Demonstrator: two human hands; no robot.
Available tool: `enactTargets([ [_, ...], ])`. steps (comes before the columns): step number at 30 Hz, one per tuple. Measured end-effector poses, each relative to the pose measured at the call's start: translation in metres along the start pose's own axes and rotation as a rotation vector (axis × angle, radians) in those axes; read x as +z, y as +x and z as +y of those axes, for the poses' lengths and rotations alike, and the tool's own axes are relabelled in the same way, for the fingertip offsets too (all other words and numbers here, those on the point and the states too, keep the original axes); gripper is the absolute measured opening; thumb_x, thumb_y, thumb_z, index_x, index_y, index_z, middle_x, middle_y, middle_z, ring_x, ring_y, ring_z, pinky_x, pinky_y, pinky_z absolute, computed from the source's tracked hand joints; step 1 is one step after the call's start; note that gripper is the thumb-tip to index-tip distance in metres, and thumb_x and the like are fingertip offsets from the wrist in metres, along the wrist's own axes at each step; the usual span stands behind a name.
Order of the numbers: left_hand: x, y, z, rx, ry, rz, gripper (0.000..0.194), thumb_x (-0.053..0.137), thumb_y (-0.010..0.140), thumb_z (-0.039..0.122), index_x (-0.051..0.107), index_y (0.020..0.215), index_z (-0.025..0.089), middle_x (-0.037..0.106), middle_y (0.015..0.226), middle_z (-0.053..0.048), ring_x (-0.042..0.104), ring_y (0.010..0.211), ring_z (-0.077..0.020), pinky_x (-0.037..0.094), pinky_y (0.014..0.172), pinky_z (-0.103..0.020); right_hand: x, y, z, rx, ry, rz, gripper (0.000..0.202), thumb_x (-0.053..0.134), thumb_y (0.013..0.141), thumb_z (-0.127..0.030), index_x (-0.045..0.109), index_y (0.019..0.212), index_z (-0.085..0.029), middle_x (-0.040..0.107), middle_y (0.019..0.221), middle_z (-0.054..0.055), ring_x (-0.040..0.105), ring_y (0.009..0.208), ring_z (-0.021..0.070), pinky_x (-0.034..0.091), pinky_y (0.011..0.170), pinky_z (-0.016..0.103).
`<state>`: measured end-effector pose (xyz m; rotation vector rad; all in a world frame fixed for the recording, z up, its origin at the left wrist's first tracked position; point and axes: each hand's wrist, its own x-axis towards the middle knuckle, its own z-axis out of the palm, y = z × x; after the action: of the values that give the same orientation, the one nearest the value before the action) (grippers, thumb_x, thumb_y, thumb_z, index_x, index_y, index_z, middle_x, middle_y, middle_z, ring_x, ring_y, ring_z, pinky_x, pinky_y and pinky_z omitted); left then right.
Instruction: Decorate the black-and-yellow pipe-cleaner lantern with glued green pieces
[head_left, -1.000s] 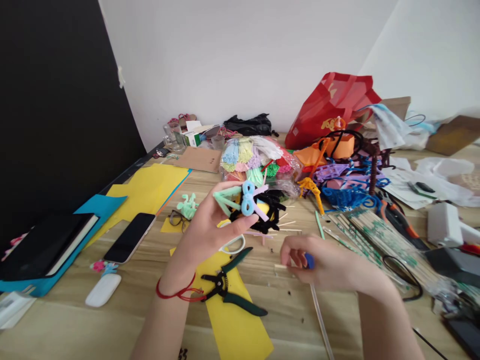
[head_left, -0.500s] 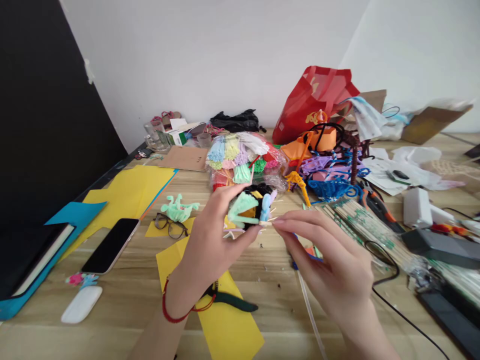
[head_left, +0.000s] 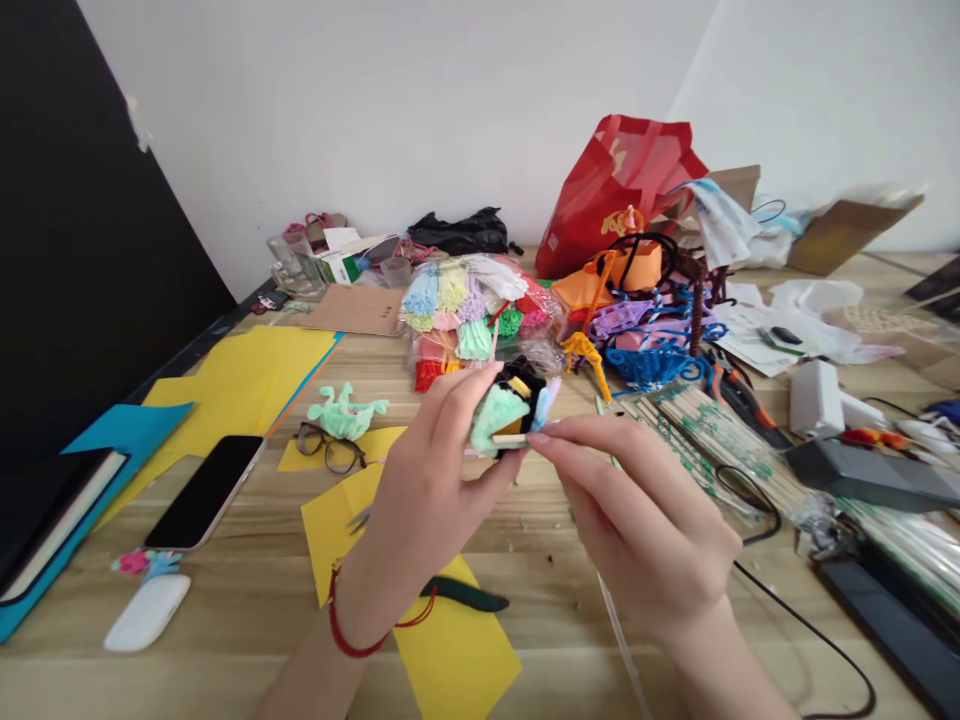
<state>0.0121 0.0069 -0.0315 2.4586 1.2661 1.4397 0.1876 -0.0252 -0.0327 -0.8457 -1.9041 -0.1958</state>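
Above the middle of the table, my left hand (head_left: 431,480) is closed around a small fuzzy pipe-cleaner craft (head_left: 501,412) in mint green, black and yellow, with blue and lilac bits on its right side. A short pale stick (head_left: 510,440) lies across the craft's lower front. My right hand (head_left: 634,500) pinches this stick's right end between thumb and forefinger. Below my left wrist, dark-handled pliers or scissors (head_left: 465,592) rest on a yellow sheet (head_left: 457,660). A mint green fuzzy figure (head_left: 346,412) and eyeglasses (head_left: 330,448) lie to the left.
Behind my hands sits a bag of coloured pipe cleaners (head_left: 472,310), near a red bag (head_left: 619,200). Bundled sticks (head_left: 705,440), pliers (head_left: 742,395) and a black cable (head_left: 810,620) lie right. A phone (head_left: 206,492) and a white mouse-like object (head_left: 148,612) lie left.
The pale stick now lies further left across the craft's front, and my right fingertips have followed it. The craft has turned slightly. The whole view has shifted a little.
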Motion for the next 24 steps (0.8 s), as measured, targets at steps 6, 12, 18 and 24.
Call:
enactTargets([
  [6, -0.002, 0.001, 0.002, 0.031, 0.074, 0.001, 0.054, 0.068, 0.09, 0.019, 0.043, 0.138, 0.025, 0.06, 0.133, -0.01, 0.059, 0.127, -0.0232, 0.051, 0.108, -0.035, 0.003, 0.002, -0.003, 0.043, -0.002, 0.001, 0.033, 0.059, 0.09, 0.003, 0.069, 0.114, -0.017, 0.072, 0.108, 0.008, 0.069, 0.097, 0.0186, 0.059, 0.088, 0.031],
  [12, -0.005, 0.001, 0.003, 0.037, 0.107, -0.011, 0.052, 0.067, 0.09, 0.019, 0.044, 0.138, 0.021, 0.06, 0.131, -0.011, 0.059, 0.126, -0.0222, 0.049, 0.108, -0.032, 0.005, 0.006, -0.005, 0.086, -0.052, 0.082, 0.036, 0.065, 0.087, 0.001, 0.071, 0.111, -0.026, 0.072, 0.106, 0.004, 0.069, 0.095, 0.0207, 0.062, 0.086, 0.034],
  [18, -0.009, 0.0, 0.005, 0.056, 0.145, -0.032, 0.053, 0.067, 0.091, 0.018, 0.045, 0.138, 0.019, 0.06, 0.13, -0.011, 0.06, 0.123, -0.0221, 0.049, 0.104, -0.03, 0.002, 0.006, -0.003, 0.098, -0.06, 0.034, 0.033, 0.066, 0.087, 0.0, 0.069, 0.111, -0.023, 0.07, 0.113, 0.005, 0.067, 0.104, 0.0202, 0.06, 0.094, 0.03],
  [24, -0.013, -0.001, 0.008, 0.069, 0.203, -0.062, 0.051, 0.062, 0.093, 0.017, 0.043, 0.14, 0.021, 0.061, 0.13, -0.011, 0.06, 0.122, -0.0236, 0.051, 0.101, -0.033, 0.0, 0.008, -0.004, 0.125, -0.029, -0.027, 0.033, 0.066, 0.09, -0.003, 0.065, 0.115, -0.025, 0.071, 0.112, 0.003, 0.068, 0.105, 0.019, 0.064, 0.089, 0.028],
])
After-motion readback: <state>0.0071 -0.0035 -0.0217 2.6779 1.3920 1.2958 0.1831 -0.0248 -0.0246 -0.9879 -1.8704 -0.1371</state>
